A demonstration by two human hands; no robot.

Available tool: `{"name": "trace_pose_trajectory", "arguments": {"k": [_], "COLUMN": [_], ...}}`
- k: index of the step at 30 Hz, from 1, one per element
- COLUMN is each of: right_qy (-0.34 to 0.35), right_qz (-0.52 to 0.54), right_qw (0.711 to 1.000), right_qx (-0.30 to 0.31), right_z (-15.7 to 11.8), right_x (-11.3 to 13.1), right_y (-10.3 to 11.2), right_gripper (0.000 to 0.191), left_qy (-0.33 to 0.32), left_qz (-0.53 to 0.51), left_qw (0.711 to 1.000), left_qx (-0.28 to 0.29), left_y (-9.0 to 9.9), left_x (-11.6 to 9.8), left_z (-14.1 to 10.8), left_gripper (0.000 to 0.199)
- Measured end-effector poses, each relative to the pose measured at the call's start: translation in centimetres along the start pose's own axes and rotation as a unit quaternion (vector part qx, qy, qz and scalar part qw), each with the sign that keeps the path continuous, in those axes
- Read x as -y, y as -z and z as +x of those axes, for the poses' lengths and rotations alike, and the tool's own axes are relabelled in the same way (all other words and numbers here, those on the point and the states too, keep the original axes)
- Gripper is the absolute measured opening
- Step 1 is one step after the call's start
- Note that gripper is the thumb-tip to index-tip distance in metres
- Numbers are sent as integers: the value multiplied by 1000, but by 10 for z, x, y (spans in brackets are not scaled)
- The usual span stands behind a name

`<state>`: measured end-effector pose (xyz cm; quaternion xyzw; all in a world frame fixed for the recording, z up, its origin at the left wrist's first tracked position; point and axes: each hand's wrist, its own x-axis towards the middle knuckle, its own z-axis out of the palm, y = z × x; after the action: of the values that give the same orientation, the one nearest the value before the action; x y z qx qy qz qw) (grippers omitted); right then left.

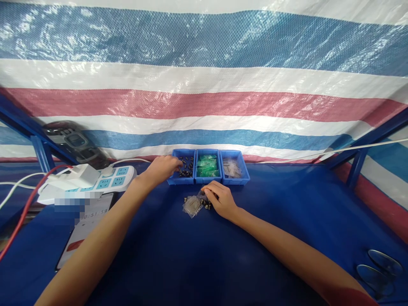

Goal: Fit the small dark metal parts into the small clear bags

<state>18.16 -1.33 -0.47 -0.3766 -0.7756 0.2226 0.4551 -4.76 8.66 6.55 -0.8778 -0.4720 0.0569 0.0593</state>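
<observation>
My left hand reaches over the left edge of the left blue bin, its fingers bent together near the small dark and brass-coloured parts inside. Whatever its fingertips grip is too small to make out. In front of the bins, my right hand rests low over the table with fingers curled and thumb against them. Its contents are hidden. Beside it lie clear plastic bags and a few loose dark and brass-coloured parts, partly covered by the hand.
The middle bin holds green packets; the right bin holds clear packets. At left are a power strip with plugs and cables, a phone and a dark rounded object. Eyeglasses lie at right. Striped sheeting hangs behind.
</observation>
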Motion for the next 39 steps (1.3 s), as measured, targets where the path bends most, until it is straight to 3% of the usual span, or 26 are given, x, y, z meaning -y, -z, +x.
{"name": "trace_pose_trajectory", "arguments": {"k": [3,6,8,10,13,17,20,23,27,31,34,39], "right_qy": [-3,-6,-13,-23,-45,-97,-124,-132,-106,15,89,99], "right_qz": [5,3,-3,-7,-20,-87,-134,-156,-161,-165,-217,-284], "right_qw": [1000,1000,1000,999,997,989,983,979,981,986,971,951], "right_qx": [-2,-12,-27,-46,-66,-65,-36,-17,-11,28,50,73], "right_z": [0,0,-1,-2,-3,-4,-2,-1,-2,-8,-12,-13], "right_x": [0,0,0,-1,-4,-7,-7,-6,-4,1,4,3], "right_y": [0,0,0,-1,-2,-5,-6,-6,-4,-3,-4,-5], "right_gripper": [30,30,28,25,22,15,9,6,5,11,13,14], "left_qy": [6,21,43,92,117,110,94,51,51,59,59,61], "left_qz": [-13,-70,-137,-192,-276,-380,-406,-403,-401,-408,-410,-418], "left_qw": [999,985,956,907,844,820,820,829,833,833,833,831], "left_qx": [-38,-155,-256,-363,-444,-414,-392,-384,-378,-370,-366,-362], "left_y": [7,30,48,59,54,12,-20,-38,-47,-49,-49,-51], "left_x": [0,-7,-18,-33,-59,-90,-104,-109,-107,-107,-107,-106], "left_z": [-3,-13,-21,-30,-39,-48,-53,-53,-51,-50,-51,-49], "left_gripper": [26,25,28,30,28,24,20,17,17,16,17,17]}}
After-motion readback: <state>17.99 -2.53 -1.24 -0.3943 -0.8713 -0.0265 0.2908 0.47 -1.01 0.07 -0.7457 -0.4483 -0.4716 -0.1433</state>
